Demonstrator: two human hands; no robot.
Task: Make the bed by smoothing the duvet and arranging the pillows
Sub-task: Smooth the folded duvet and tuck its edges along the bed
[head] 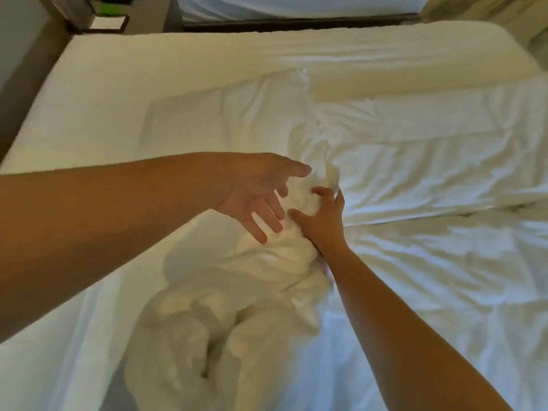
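Note:
A white duvet (430, 173) lies rumpled over the right half of the bed, with a bunched twist of it (237, 307) running toward me in the middle. My right hand (321, 221) grips the top of that bunched fold. My left hand (255, 191) hovers just left of it, fingers spread, holding nothing. A white pillow (225, 123) lies flat beyond my hands, partly under the duvet's edge. The bare white sheet (89, 114) covers the left of the mattress.
A dark bed frame edge (296, 23) runs along the far side, with another white bed (296, 4) beyond it. A dark-framed stand (106, 23) sits at the far left corner. A wall (17, 54) borders the bed's left side.

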